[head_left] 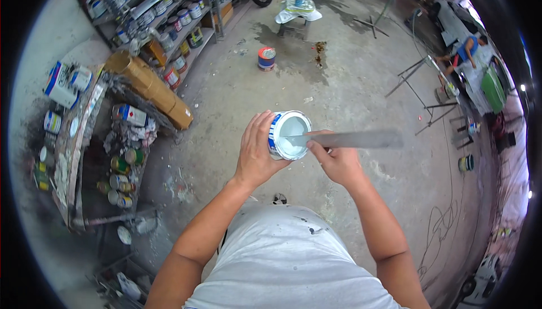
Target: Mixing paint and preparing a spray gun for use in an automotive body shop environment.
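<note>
The left hand [257,154] wraps around the side of a small paint can [288,134], fingers curled closed on its white-and-blue label. The can is held upright above the concrete floor [361,100], in front of the person's chest, near the centre of the view. Its lid is off; the inside shows pale, smooth, whitish paint.

The right hand [336,159] grips a flat grey stick [350,139], thumb and fingers pinched shut on it near the middle. The stick lies almost level; its left end sits over the can's open mouth and its right end juts out to the right, blurred.

On the left, a rough, paint-crusted bench [76,156] carries round cans with white, blue, red and green labels. A long brown cardboard box [152,89] leans just beyond it. Far left, metal shelves [164,10] hold rows of cylindrical cans. Further off on the floor stands a can with a red and blue band [266,58]. A small stool [298,12] covered with a wrinkled pale sheet stands far beyond it. The floor is grey, stained and scuffed.
</note>
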Demonstrator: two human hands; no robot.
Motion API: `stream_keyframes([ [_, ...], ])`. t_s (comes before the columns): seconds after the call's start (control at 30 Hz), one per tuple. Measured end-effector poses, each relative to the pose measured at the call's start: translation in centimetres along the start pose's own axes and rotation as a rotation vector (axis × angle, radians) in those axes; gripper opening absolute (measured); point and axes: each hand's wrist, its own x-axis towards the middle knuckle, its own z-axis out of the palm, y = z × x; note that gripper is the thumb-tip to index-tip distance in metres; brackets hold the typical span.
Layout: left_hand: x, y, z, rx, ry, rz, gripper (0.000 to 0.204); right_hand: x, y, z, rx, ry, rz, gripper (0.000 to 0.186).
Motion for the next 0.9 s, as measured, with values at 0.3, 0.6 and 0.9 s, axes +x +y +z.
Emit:
stream_keyframes([
  [0.3, -3.3, 3.7, 1.1, -0.276, -0.014, -0.29, 0.111, -5.2, 5.2, -3.5, 1.115, 0.295, 0.459, 0.018],
  [0.6, -4.4, 7.4, 2.0, -0.396, -0.113, -0.362, 0.119, -9.6, 5.9, -5.3, 1.242, 0.326, 0.47, 0.024],
  [0.9, -3.5, 8.7, 4.0, -0.36, -0.185, -0.257, 0.122, -12.8, 6.9, -7.2, 1.224, 0.437, 0.475, 0.029],
])
